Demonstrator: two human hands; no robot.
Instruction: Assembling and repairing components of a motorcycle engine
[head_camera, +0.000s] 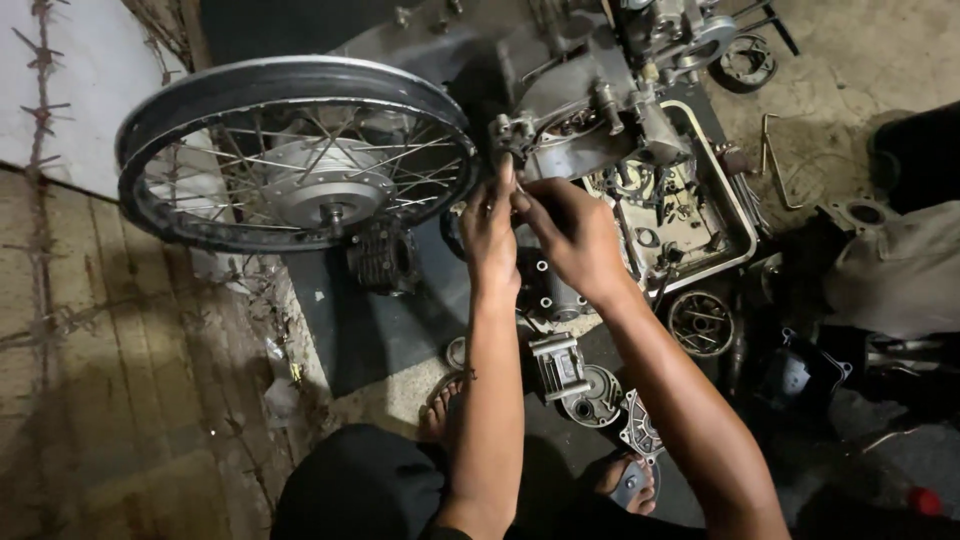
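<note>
Hands meet at the lower edge of the engine case (590, 110), a grey cast-metal block with bolts and fittings on top. The left hand (490, 235) is raised with fingers pressed together, its fingertips (507, 172) touching a small bracket on the case corner. The right hand (572, 235) is just beside it, fingers curled and pinching toward the same spot; whether they hold a small part cannot be told. Left of the case stands a spoked wheel (295, 150), with a dark rim, thin wire spokes and a dull silver hub. Right of the hands lies a parts tray (738, 235), rectangular with a pale raised rim, filled with small dark metal pieces. Below the forearms, on the dark mat (370, 320), lie a finned cylinder (380, 258), a round cover (597, 395) and a circular plate (700, 322), all of greasy bare metal. A red cap (925, 500) sits at the lower right corner. The floor (110, 400) at left is rough brownish wood. Packages, labels and signs cannot be made out.
</note>
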